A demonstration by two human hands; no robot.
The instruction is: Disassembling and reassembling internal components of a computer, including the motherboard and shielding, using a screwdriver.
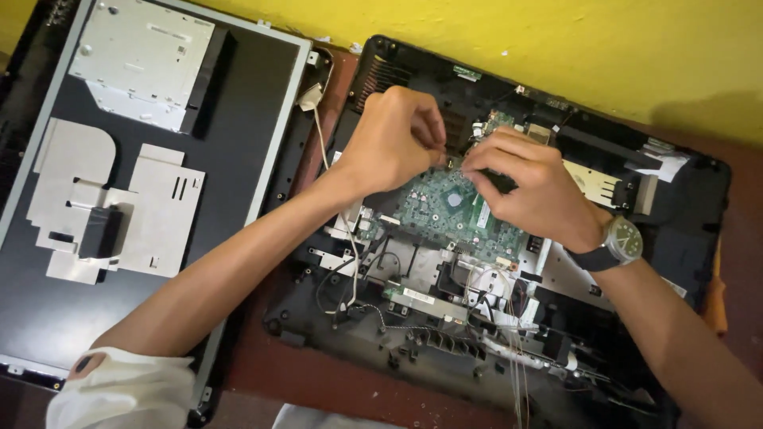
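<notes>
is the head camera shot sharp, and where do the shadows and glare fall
Head view: mostly sharp; the left hand and right hand look slightly soft. A soft shadow darkens the yellow wall at upper right. Mild glare whitens the metal drive; the green circuit board is evenly lit.

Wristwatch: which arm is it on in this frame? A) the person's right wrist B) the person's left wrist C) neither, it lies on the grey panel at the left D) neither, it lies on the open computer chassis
A: the wristwatch is strapped round the wrist of the right hand, which works over the green circuit board beside the left hand.
</notes>
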